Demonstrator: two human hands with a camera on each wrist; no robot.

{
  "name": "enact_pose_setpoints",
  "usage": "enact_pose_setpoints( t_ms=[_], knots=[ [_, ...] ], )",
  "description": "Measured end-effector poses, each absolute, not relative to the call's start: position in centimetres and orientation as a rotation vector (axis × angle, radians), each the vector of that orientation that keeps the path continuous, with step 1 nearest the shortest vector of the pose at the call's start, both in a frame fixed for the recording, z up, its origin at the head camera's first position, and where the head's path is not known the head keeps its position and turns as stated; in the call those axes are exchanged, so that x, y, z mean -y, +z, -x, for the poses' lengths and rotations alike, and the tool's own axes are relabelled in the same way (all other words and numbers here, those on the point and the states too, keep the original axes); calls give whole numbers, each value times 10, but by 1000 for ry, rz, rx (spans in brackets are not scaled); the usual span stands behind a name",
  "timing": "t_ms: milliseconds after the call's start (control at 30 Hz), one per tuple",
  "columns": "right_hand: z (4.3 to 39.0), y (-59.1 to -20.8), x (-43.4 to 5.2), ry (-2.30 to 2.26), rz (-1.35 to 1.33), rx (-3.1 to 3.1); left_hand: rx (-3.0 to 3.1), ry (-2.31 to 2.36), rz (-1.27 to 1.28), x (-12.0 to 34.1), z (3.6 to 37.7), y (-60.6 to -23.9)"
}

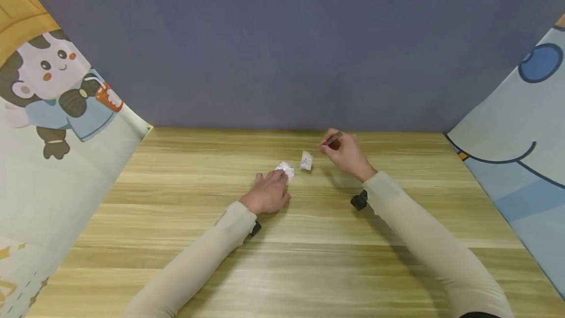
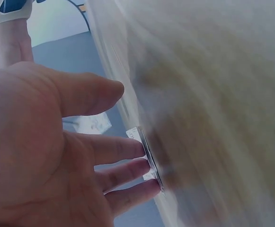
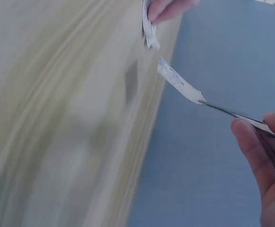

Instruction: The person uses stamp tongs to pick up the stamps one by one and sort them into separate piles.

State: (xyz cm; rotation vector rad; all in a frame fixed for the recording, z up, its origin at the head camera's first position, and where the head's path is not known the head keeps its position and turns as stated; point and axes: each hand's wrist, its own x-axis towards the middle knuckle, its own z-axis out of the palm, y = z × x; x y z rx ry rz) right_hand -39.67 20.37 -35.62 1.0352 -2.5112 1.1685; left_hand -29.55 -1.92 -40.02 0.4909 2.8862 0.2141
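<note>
My right hand (image 1: pixel 346 155) pinches a pair of metal tweezers (image 3: pixel 232 113) between thumb and fingers. The tweezer tips grip one end of a small pale paper piece (image 3: pixel 181 86) with faint printing, which hangs above the table, slightly bent. To its left, my left hand (image 1: pixel 267 193) rests its fingers on a small white printed sheet or stack of sheets (image 1: pixel 286 169) lying on the table. In the left wrist view those fingers (image 2: pixel 120 146) reach out fairly straight, their tips on the white stack (image 2: pixel 135 133), with the thumb apart. The fingers partly hide the stack.
The wood-grain table (image 1: pixel 300 269) runs back to a plain blue-grey wall (image 1: pixel 282 48). Cartoon-printed panels stand at the left (image 1: pixel 57 180) and right (image 1: pixel 521 126) edges. A dark wrist device (image 1: pixel 359 200) sits beneath the right sleeve.
</note>
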Motion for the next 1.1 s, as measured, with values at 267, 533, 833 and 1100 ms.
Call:
enact_pose_setpoints(
  t_ms=[267, 533, 833, 1100],
  knots=[
    [384, -351, -239, 1130, -918, 2616, -2877, 238, -516, 24, 285, -399],
    [359, -350, -264, 1062, -757, 2752, -2894, 306, -594, 33, 266, -398],
    [333, -366, -265, 931, -680, 2809, -2878, 326, -634, 46, 246, -399],
    [308, -382, -259, 958, -644, 2812, -2846, 304, -662, 59, 229, -406]
  ],
)
